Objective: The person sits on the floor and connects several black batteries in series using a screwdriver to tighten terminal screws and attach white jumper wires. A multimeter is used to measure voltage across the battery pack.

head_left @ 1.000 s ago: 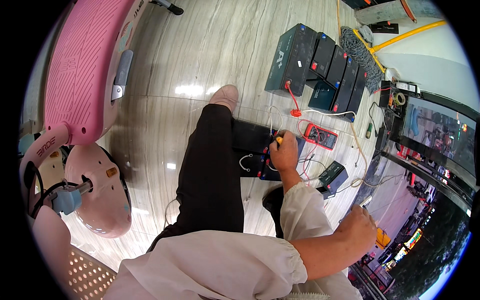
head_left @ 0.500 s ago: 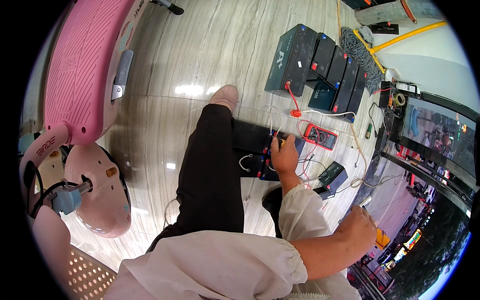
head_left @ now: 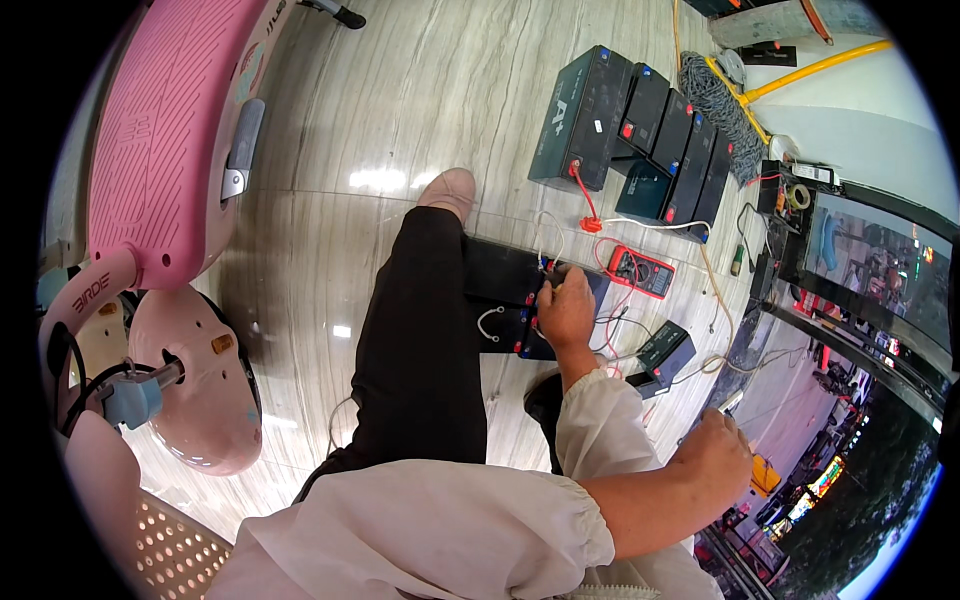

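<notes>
My right hand (head_left: 566, 312) is over several black batteries (head_left: 500, 272) standing close together on the floor. Its fingers are pinched at the terminals, and what they hold is mostly hidden. A loop of white wire (head_left: 540, 228) rises from the terminals beside its fingertips, and a short pale lead (head_left: 487, 322) lies on the nearer battery. To the right of the hand is a red multimeter (head_left: 642, 272) with red and dark test leads. My left hand (head_left: 715, 455) hangs at the lower right with curled fingers, away from the batteries; its grip is hidden.
More large batteries (head_left: 590, 110) stand at the upper right, one with a red connector (head_left: 592, 225). A smaller battery (head_left: 665, 348) sits right of my arm. A grey mop (head_left: 718, 115) leans behind. A pink scooter (head_left: 165, 150) fills the left side.
My right hand has shifted and turned slightly at the terminals, and the small yellow thing at its fingertips is now mostly covered. My left hand stays put.
</notes>
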Action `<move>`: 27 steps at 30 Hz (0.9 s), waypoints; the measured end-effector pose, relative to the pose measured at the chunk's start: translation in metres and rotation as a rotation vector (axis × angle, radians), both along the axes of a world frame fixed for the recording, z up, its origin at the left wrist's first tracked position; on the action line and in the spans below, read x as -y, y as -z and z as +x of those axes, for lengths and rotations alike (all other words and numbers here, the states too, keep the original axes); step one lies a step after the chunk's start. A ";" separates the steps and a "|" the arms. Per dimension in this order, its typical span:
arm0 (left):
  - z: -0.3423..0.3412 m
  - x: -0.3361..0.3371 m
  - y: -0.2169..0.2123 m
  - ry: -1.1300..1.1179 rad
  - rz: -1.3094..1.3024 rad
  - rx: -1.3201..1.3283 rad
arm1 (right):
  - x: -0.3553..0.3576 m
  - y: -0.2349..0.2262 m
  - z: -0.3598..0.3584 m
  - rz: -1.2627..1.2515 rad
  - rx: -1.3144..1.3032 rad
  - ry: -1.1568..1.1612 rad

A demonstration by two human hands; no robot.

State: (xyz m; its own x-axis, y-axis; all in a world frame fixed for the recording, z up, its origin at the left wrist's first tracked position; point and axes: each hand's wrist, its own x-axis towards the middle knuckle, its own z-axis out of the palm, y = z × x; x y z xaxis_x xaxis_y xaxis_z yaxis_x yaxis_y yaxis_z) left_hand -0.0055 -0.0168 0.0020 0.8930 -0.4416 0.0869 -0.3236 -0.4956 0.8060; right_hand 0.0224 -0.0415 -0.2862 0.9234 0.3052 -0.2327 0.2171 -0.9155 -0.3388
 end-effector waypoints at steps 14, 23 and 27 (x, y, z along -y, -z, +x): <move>0.007 -0.001 -0.005 0.147 0.037 -0.101 | -0.001 -0.010 -0.002 0.030 0.100 -0.100; 0.008 -0.008 -0.008 0.179 0.032 -0.107 | 0.001 -0.007 -0.001 -0.009 0.160 -0.126; 0.010 -0.011 -0.005 0.160 0.037 -0.137 | -0.009 0.004 -0.005 0.005 -0.021 0.056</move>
State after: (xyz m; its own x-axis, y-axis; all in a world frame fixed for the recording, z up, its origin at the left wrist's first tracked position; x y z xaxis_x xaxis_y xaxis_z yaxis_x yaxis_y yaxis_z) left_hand 0.0046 -0.0058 0.0068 0.8133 -0.5797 -0.0495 -0.2895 -0.4770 0.8299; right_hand 0.0178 -0.0326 -0.2900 0.9339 0.2543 -0.2512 0.1583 -0.9243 -0.3472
